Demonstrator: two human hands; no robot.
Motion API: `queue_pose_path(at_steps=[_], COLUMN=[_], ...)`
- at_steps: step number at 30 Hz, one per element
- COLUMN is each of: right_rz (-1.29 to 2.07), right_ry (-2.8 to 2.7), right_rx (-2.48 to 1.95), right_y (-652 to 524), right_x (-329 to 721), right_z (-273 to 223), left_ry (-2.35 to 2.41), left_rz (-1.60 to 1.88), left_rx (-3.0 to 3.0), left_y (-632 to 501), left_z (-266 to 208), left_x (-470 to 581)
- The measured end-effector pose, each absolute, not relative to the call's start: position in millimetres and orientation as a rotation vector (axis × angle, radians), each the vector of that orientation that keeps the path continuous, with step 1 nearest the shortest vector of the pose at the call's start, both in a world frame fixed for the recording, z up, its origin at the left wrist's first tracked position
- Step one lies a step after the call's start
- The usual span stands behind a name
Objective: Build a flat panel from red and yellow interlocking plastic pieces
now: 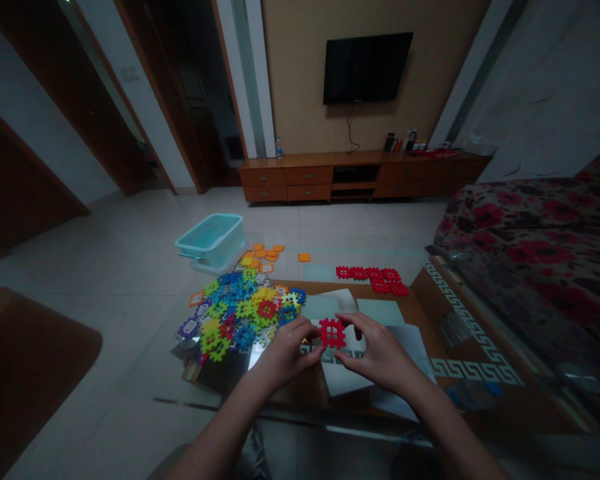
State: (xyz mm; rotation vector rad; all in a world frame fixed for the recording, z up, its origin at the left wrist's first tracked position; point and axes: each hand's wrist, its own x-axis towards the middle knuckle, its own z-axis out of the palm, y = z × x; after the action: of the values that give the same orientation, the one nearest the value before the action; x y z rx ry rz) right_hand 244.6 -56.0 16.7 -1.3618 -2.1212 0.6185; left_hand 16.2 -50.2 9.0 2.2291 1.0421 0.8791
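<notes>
A red waffle-shaped plastic piece (331,333) is held between both my hands above a glass table top (460,373). My left hand (286,353) pinches its left edge and my right hand (377,351) grips its right edge and top. To the left of my hands lies a heap of multicoloured waffle pieces (237,309) in blue, green, yellow, red and purple. Further back on the glass, a row of joined red pieces (375,277) lies flat.
A pale blue plastic tub (211,239) stands beyond the heap, with several orange pieces (265,254) beside it. White sheets of paper (347,380) lie under my hands. A floral sofa (540,247) is at the right; a wooden TV cabinet (360,175) lines the far wall.
</notes>
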Motion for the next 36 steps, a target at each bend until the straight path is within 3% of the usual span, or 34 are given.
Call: queue_pose_path(at_steps=[10,15,36], right_rz=[0.606,0.9,0.992], right_ry=[-2.217,-2.365,-2.306], right_rx=[-1.83,-2.093,-2.052], right_y=[-55.1,-64.1,-70.2], right_x=[261.5,266.5,262.1], right_z=[5.8,6.0,26.6], left_ry=[1.119,1.186,1.316], left_rz=[0.88,0.898,0.782], left_rx=[2.261,2.238,2.233], left_y=[-39.6,-24.1,100.5], left_z=[-2.0,-10.3,-82.1], left_x=[16.8,25.7,142.3])
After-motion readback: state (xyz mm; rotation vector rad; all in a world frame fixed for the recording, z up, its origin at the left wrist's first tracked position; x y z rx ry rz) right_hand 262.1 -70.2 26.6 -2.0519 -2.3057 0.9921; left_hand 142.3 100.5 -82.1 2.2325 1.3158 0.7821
